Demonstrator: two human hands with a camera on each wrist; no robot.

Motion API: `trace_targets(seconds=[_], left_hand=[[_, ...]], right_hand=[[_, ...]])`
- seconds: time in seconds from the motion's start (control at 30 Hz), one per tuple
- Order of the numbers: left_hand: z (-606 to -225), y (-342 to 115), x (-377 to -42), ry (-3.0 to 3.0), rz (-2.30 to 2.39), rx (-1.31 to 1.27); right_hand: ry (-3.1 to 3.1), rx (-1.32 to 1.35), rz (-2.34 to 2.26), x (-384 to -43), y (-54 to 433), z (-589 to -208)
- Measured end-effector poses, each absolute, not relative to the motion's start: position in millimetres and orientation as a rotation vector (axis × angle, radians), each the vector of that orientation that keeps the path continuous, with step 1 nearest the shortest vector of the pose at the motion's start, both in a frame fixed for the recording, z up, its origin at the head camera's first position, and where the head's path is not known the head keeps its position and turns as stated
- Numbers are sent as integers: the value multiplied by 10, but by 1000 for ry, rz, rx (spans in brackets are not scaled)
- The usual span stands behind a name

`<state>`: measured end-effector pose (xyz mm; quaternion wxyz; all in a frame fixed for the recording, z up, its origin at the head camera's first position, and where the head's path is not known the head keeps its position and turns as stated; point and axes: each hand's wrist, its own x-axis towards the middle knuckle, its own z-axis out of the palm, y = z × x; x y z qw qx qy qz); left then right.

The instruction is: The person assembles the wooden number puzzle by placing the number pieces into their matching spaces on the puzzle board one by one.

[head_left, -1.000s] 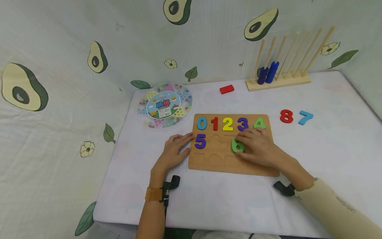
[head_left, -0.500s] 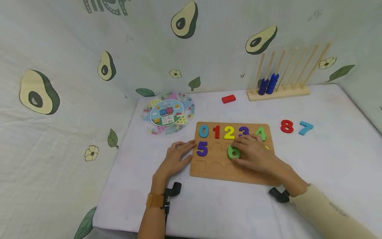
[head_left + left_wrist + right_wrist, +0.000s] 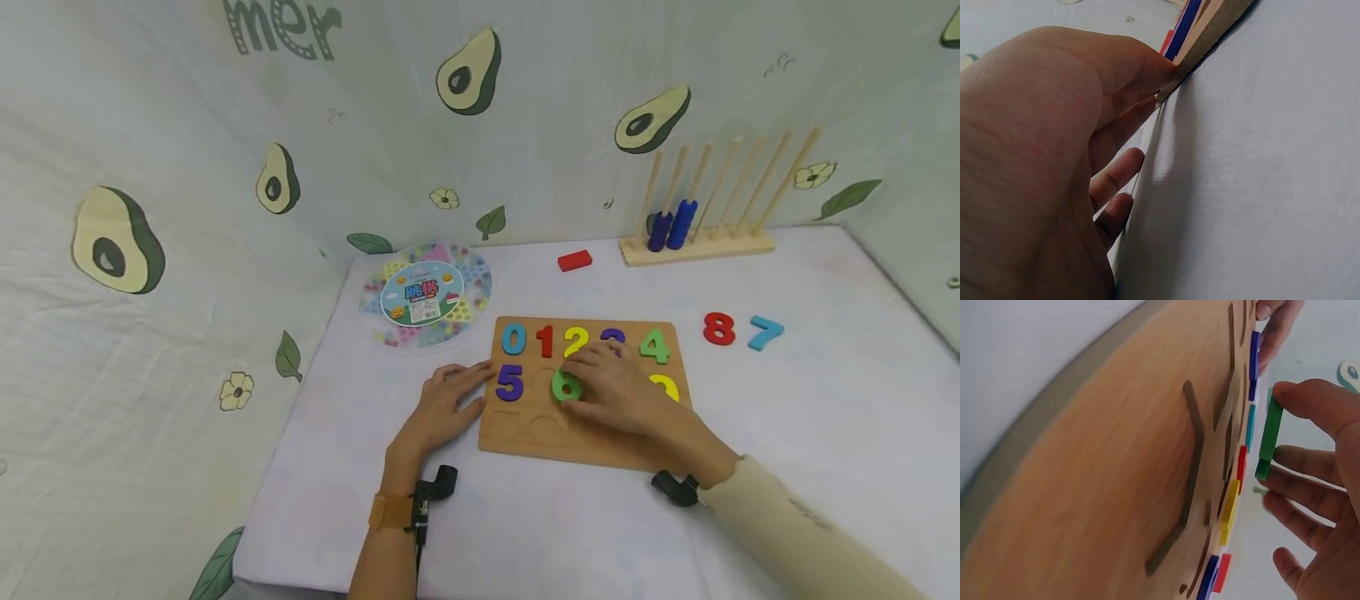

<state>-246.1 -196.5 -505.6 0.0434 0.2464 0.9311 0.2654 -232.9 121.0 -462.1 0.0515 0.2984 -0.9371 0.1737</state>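
My right hand (image 3: pixel 621 392) pinches a green number 6 (image 3: pixel 557 387) between thumb and fingers. In the right wrist view the green 6 (image 3: pixel 1270 434) is held on edge, just off the wooden number board (image 3: pixel 592 443). The fingers of my left hand (image 3: pixel 444 407) reach out straight and touch the board's left edge, thumb nearer me. Seated on the board are a blue 0 (image 3: pixel 513 339), red 1 (image 3: pixel 544 342), yellow 2 (image 3: pixel 576 337), green 4 (image 3: pixel 655 346) and purple 5 (image 3: pixel 509 383). My right hand partly covers the purple 3 (image 3: pixel 612 335) and a yellow number piece (image 3: pixel 665 384).
A red 8 (image 3: pixel 719 329) and a blue 7 (image 3: pixel 766 332) lie right of the board. Behind stand a wooden peg rack (image 3: pixel 697 252) with blue and purple rings and a red block (image 3: pixel 574 261). A round game box (image 3: pixel 423 293) lies back left.
My right hand has carried the green 6 leftward over the board, towards the purple 5, uncovering the yellow piece at right. The left hand stays at the board's edge. The head view has tilted up.
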Motion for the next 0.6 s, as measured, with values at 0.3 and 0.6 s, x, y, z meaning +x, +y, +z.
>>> trace_targets(seconds=[0.3,0.6], left_hand=[[-5073,-1977,-2443,2863,823,779],[-5073,-1972,-2450,2865,789,748]], right_hand=[[-2832,951,541,-2368,1029,-4663],[-2835,963,438,-2417,931,-4701]])
